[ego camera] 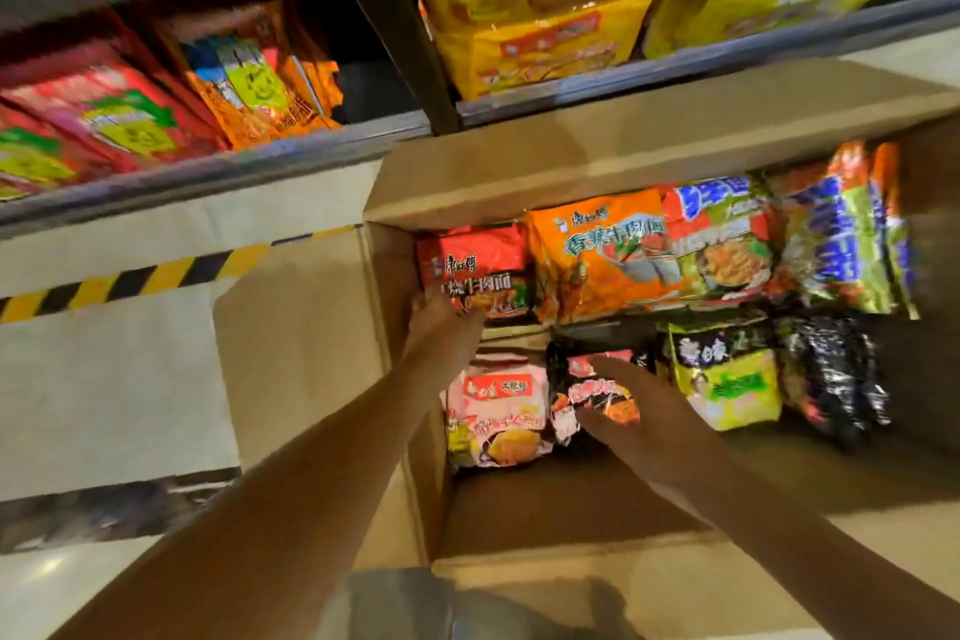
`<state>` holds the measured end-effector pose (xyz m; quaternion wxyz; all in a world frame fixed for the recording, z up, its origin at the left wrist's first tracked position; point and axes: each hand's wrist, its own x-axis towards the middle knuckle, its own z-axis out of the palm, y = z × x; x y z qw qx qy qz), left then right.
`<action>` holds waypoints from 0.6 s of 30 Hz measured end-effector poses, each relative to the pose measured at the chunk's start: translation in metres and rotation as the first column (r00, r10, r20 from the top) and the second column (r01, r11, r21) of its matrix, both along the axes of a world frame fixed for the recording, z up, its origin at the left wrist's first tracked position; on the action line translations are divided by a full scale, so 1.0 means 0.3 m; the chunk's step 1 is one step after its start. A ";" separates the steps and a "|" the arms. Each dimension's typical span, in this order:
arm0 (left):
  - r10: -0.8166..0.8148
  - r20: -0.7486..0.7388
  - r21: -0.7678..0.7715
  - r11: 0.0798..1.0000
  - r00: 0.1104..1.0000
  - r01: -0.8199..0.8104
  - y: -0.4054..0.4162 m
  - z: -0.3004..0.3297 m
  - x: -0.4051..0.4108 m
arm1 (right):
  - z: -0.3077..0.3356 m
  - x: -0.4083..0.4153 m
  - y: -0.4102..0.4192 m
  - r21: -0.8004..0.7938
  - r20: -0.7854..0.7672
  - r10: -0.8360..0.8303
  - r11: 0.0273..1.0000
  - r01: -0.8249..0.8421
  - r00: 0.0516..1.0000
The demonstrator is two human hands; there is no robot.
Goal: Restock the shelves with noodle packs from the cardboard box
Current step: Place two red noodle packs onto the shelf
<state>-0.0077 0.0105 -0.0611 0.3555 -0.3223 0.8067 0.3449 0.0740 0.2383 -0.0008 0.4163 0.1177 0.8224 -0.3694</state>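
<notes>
An open cardboard box (519,182) on the floor holds several noodle packs. My left hand (441,322) reaches into its far left corner and its fingers touch the near edge of a red pack (475,263); whether they grip it is hidden. My right hand (631,405) lies with straight fingers on a black and pink pack (589,392). An orange pack (602,250), a pink pack (498,416) and a yellow-green pack (727,374) also lie in the box.
The low shelf (208,172) at left holds red and orange packs (249,83). The shelf at upper right carries yellow bags (545,0). A dark upright post (400,21) stands between them. Yellow-black hazard tape (130,281) runs along the floor.
</notes>
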 end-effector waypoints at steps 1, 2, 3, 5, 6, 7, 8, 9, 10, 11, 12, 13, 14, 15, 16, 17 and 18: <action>0.015 0.025 -0.034 0.999 1.000 -0.014 0.006 -0.038 -0.011 | -0.028 0.011 0.002 -0.009 -0.002 -0.016 1.000 0.016 1.000; 0.040 0.079 -0.048 0.998 0.996 -0.036 0.014 -0.071 -0.022 | -0.051 0.017 0.003 -0.017 0.000 -0.037 0.999 0.037 0.999; 0.061 0.135 -0.047 0.997 0.989 -0.055 0.030 -0.095 -0.035 | -0.068 0.023 0.004 -0.031 -0.001 -0.054 0.998 0.054 0.999; 0.096 0.198 -0.051 0.995 0.975 -0.088 0.069 -0.138 -0.052 | -0.098 0.035 0.010 -0.049 -0.036 -0.043 0.998 0.041 0.998; 0.130 0.209 -0.069 0.991 0.969 -0.118 0.089 -0.156 -0.060 | -0.109 0.042 0.014 -0.051 -0.059 -0.027 0.998 0.024 0.998; 0.169 0.197 -0.098 0.983 0.966 -0.153 0.107 -0.169 -0.067 | -0.117 0.049 0.019 -0.048 -0.077 -0.017 0.999 0.014 0.997; 0.216 0.168 -0.138 0.971 0.962 -0.194 0.117 -0.186 -0.071 | -0.122 0.055 0.023 -0.039 -0.088 -0.013 0.999 0.009 0.996; 0.248 0.129 -0.171 0.959 0.960 -0.225 0.122 -0.195 -0.070 | -0.127 0.062 0.026 -0.031 -0.093 -0.010 1.000 0.007 0.996; 0.275 0.087 -0.185 0.949 0.958 -0.255 0.119 -0.207 -0.062 | -0.129 0.067 0.029 -0.023 -0.094 -0.007 1.000 0.005 0.996; 0.285 0.046 -0.191 0.943 0.957 -0.272 0.115 -0.203 -0.053 | -0.130 0.073 0.033 -0.017 -0.090 -0.006 1.000 0.004 0.996; 0.287 0.027 -0.185 0.943 0.958 -0.278 0.106 -0.207 -0.041 | -0.127 0.075 0.034 -0.014 -0.082 -0.006 1.000 0.005 0.997; 0.280 0.020 -0.174 0.946 0.960 -0.273 0.097 -0.204 -0.028 | -0.122 0.077 0.036 -0.015 -0.064 -0.012 1.000 0.011 0.998; 0.266 0.024 -0.152 0.954 0.964 -0.260 0.088 -0.207 -0.016 | -0.116 0.078 0.037 -0.017 -0.044 -0.015 1.000 0.014 0.999; 0.252 0.034 -0.128 0.961 0.967 -0.246 0.083 -0.196 -0.011 | -0.110 0.079 0.038 -0.016 -0.026 -0.014 1.000 0.013 1.000; 0.247 0.037 -0.109 0.964 0.968 -0.241 0.073 -0.194 -0.008 | -0.104 0.078 0.036 -0.016 -0.019 -0.010 1.000 0.010 1.000; 0.246 0.033 -0.095 0.966 0.969 -0.242 0.070 -0.184 -0.011 | -0.098 0.075 0.033 -0.014 -0.017 -0.008 1.000 0.008 1.000; 0.263 0.024 -0.082 0.962 0.965 -0.260 0.065 -0.182 -0.015 | -0.093 0.071 0.030 -0.014 -0.023 -0.008 1.000 0.008 1.000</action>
